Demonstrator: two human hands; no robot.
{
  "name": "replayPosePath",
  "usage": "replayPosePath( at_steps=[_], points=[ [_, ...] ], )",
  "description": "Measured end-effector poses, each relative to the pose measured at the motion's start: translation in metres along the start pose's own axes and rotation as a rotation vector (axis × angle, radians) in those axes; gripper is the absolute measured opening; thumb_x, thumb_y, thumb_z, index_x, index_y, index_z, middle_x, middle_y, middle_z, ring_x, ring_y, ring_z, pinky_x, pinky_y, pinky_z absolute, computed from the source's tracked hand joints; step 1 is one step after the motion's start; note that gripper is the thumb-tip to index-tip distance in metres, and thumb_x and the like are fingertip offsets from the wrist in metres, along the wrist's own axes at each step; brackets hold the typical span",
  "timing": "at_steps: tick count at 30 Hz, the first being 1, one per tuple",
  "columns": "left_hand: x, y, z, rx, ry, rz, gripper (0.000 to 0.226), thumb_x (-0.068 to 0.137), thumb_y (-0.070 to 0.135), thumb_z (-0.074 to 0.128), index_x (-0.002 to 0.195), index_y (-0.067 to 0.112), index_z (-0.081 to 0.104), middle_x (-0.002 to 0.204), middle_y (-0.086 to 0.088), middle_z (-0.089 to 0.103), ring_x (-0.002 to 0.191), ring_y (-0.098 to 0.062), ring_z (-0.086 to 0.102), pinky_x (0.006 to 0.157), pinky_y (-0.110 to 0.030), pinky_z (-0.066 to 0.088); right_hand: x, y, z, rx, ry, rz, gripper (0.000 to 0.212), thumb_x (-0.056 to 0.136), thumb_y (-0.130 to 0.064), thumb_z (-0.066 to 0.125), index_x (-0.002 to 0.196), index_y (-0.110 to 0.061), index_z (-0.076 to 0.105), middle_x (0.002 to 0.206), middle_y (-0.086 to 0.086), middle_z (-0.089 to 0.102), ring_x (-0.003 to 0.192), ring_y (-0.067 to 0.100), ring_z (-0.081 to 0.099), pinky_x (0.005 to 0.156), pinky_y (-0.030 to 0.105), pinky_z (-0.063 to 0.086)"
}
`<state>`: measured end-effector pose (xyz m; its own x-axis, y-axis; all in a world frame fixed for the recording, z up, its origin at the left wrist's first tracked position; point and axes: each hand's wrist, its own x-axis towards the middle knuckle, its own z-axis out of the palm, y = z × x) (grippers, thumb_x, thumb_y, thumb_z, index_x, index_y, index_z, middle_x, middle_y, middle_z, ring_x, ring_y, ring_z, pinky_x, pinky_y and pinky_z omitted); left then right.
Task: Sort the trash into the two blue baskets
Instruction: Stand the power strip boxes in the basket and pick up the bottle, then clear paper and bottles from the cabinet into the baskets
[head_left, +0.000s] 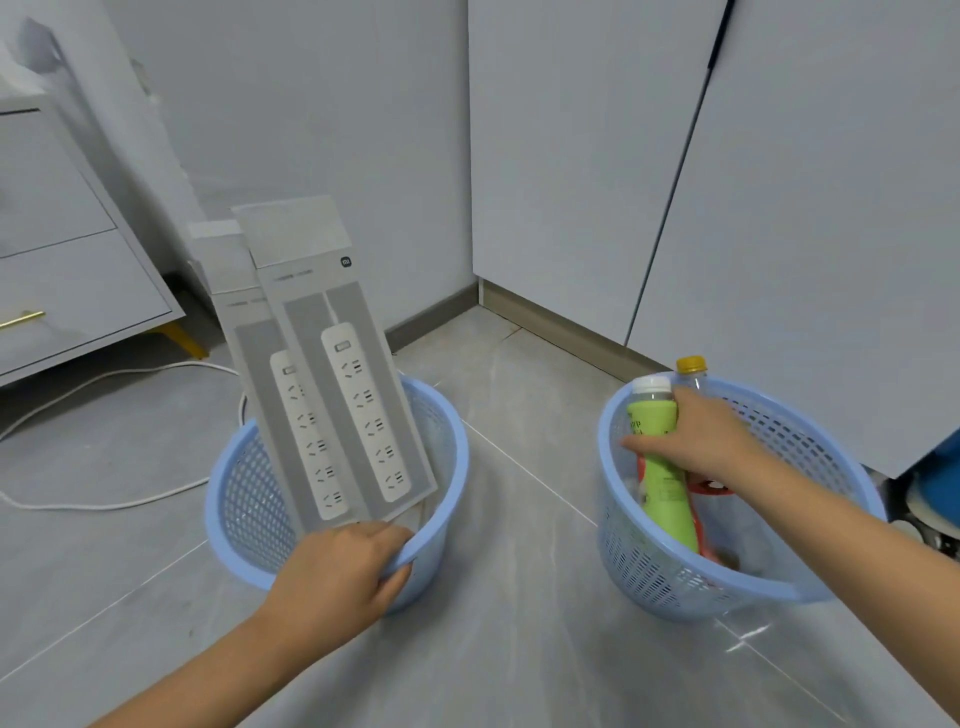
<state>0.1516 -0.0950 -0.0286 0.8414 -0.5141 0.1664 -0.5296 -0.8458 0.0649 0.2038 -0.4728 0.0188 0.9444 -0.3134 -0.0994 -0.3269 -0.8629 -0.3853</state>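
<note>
Blue baskets split the trash on the floor: the left hand (340, 571) curls its fingers over the left basket (228, 519) rim, likely steadying the boxes (332, 374), while the right hand (706, 441) grips the green bottle (662, 488), standing it inside the right basket (810, 587)

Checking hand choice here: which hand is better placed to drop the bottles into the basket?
Right. The right hand already grips the green plastic bottle over the right blue basket; the left hand holds the other basket's rim.
</note>
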Motion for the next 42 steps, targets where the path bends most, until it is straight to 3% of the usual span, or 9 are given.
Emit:
replayPosePath(
  at_steps=[5,12,15,18,23,29,32,37,42],
  points=[
    [0.002,-0.004,-0.002,0.009,0.016,0.021,0.016,0.074,0.040,0.048,0.064,0.028,0.051,0.054,0.014,0.051,0.044,-0.003,0.049,0.036,-0.016,0.029,-0.008,0.000,0.003,-0.069,0.145,-0.007,0.078,0.065,-0.063,0.067,0.125,-0.019,0.043,0.129,0.003,0.048,0.107,0.028,0.057,0.081,0.043,0.051],
    [0.011,-0.033,-0.006,0.039,0.018,0.059,0.013,0.071,0.041,0.048,0.071,0.034,0.059,0.057,0.018,0.056,0.048,0.001,0.052,0.041,-0.013,0.028,-0.018,-0.054,0.001,0.117,0.203,-0.337,0.031,0.080,-0.027,0.063,0.110,-0.026,0.054,0.101,-0.007,0.053,0.078,0.012,0.056,0.071,0.034,0.048],
    [0.015,-0.049,-0.004,0.045,0.030,0.027,0.015,0.073,0.041,0.048,0.071,0.033,0.061,0.058,0.016,0.058,0.049,-0.001,0.055,0.041,-0.015,0.029,-0.028,-0.100,0.021,0.127,0.100,-0.565,0.021,0.083,-0.032,0.057,0.103,-0.034,0.054,0.096,-0.016,0.054,0.086,0.001,0.050,0.073,0.022,0.042],
    [0.019,-0.058,-0.001,0.039,0.043,-0.083,0.019,0.073,0.041,0.051,0.065,0.029,0.063,0.057,0.012,0.058,0.052,-0.008,0.057,0.043,-0.019,0.040,-0.044,-0.154,0.059,0.056,-0.115,-0.820,0.040,0.083,-0.050,0.043,0.115,-0.031,0.056,0.112,-0.016,0.052,0.109,0.003,0.039,0.092,0.019,0.036],
    [0.014,-0.060,-0.028,-0.024,-0.073,-0.297,0.040,0.047,0.048,0.082,0.078,0.026,0.069,0.072,0.011,0.065,0.066,-0.011,0.064,0.058,-0.020,0.052,-0.060,-0.221,0.088,-0.065,-0.308,-0.804,0.059,0.078,-0.059,0.022,0.114,-0.030,0.059,0.116,-0.010,0.054,0.115,0.014,0.042,0.098,0.030,0.040],
    [0.009,-0.104,-0.151,-0.042,-0.067,-0.461,0.046,0.066,0.061,0.048,0.090,0.027,0.070,0.082,0.009,0.069,0.073,-0.014,0.067,0.059,-0.027,0.053,-0.048,-0.301,0.011,-0.087,-0.341,-0.731,0.034,0.094,-0.038,0.040,0.120,-0.023,0.055,0.122,-0.003,0.058,0.115,0.019,0.050,0.092,0.032,0.042],
    [0.002,-0.136,-0.230,-0.068,-0.115,-0.591,0.058,0.076,0.062,0.032,0.112,0.028,0.064,0.102,0.005,0.069,0.095,-0.019,0.064,0.078,-0.033,0.051,-0.046,-0.357,-0.045,-0.195,-0.475,-0.723,0.040,0.093,-0.042,0.041,0.127,-0.021,0.049,0.121,0.002,0.060,0.113,0.021,0.053,0.091,0.033,0.045],
    [-0.016,-0.223,-0.372,-0.153,-0.057,-0.806,0.048,0.088,0.057,0.046,0.131,0.036,0.047,0.117,0.004,0.064,0.111,-0.017,0.058,0.091,-0.033,0.048,-0.045,-0.488,-0.138,-0.235,-0.572,-0.742,0.055,0.086,-0.057,0.044,0.132,-0.026,0.043,0.123,0.004,0.059,0.114,0.024,0.055,0.092,0.037,0.047],
    [-0.043,-0.333,-0.511,-0.290,0.023,-1.038,0.046,0.087,0.051,0.052,0.129,0.031,0.051,0.093,0.014,0.066,0.100,-0.014,0.062,0.084,-0.031,0.049,-0.039,-0.651,-0.210,-0.249,-0.617,-0.735,0.054,0.085,-0.047,0.051,0.134,-0.026,0.038,0.123,0.004,0.058,0.111,0.023,0.056,0.093,0.037,0.047]
  ],
)
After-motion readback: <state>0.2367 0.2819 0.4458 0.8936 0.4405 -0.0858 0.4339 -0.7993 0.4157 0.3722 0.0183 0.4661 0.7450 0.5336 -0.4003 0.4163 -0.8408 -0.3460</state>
